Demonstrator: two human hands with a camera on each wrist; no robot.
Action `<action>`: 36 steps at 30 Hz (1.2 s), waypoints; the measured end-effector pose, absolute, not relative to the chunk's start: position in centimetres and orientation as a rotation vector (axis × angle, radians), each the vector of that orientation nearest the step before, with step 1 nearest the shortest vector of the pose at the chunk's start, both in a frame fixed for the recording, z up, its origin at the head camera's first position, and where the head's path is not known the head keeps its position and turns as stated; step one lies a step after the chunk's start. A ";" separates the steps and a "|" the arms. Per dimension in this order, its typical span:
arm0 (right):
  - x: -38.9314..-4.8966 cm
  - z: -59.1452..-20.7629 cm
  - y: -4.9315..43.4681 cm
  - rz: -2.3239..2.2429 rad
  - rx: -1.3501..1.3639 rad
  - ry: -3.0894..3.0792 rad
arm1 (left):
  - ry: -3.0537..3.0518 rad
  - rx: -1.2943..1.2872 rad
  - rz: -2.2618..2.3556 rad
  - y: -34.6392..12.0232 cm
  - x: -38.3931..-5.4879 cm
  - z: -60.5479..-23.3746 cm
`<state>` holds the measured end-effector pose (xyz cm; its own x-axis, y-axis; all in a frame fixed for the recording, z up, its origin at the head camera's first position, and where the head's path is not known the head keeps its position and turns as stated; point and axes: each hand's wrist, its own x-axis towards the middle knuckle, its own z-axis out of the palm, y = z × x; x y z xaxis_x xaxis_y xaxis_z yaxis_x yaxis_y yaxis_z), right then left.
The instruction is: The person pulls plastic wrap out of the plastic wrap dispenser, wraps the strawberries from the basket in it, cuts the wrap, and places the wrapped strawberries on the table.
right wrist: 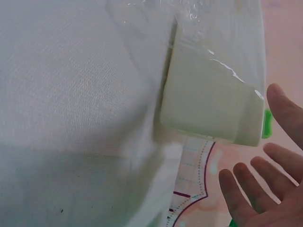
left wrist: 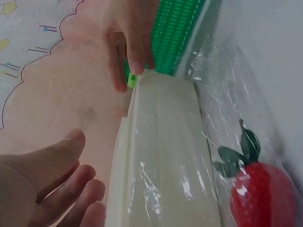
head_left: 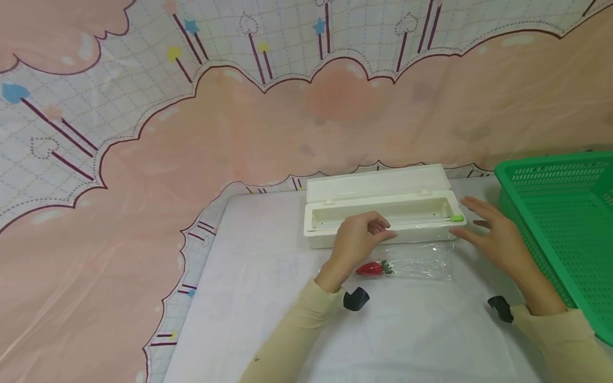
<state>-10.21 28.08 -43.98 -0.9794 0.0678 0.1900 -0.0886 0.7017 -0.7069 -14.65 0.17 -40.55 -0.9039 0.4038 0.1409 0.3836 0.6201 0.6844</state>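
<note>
A white plastic wrap dispenser [head_left: 383, 234] lies lengthwise on the table with its lid [head_left: 378, 185] raised at the back. Clear film [head_left: 423, 267] extends from its front over the tabletop, beside a red strawberry [head_left: 370, 269] with green leaves; whether the film is over or under the fruit I cannot tell. My left hand [head_left: 355, 238] hovers at the dispenser's front, its fingers loosely bent around nothing. By the right end, my right hand [head_left: 500, 242] has its fingers spread, close to the small green slider [head_left: 457, 218]. In the right wrist view this hand [right wrist: 270, 184] looks empty.
A green perforated basket [head_left: 510, 194] stands right of the right hand. Behind the white tabletop [head_left: 249, 298] hangs a patterned pink and white cloth [head_left: 268, 133]. Black wrist pieces [head_left: 356, 299] stick out from both sleeves.
</note>
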 end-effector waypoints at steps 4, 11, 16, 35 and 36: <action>-10.5 -44.1 28.1 1.147 0.004 -2.750 | 2.786 0.725 1.143 1.7 -15.0 -40.3; -10.8 -44.7 28.4 1.136 0.059 -2.709 | 2.769 0.872 1.077 4.4 -15.7 -40.5; -11.0 -45.2 28.6 1.107 0.120 -2.616 | 2.789 0.972 1.006 6.0 -16.2 -40.5; -10.7 -45.8 29.3 1.022 0.153 -2.676 | 2.833 1.021 0.761 11.1 -17.4 -40.5; -10.7 -45.7 29.3 1.021 0.158 -2.685 | 2.830 1.022 0.757 11.2 -17.3 -40.5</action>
<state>-10.66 29.30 -45.67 -0.9592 -0.0075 0.2826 -0.1935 0.7463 -0.6368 -17.33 11.21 -40.46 -0.7824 0.6100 0.1253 0.5911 0.6641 0.4578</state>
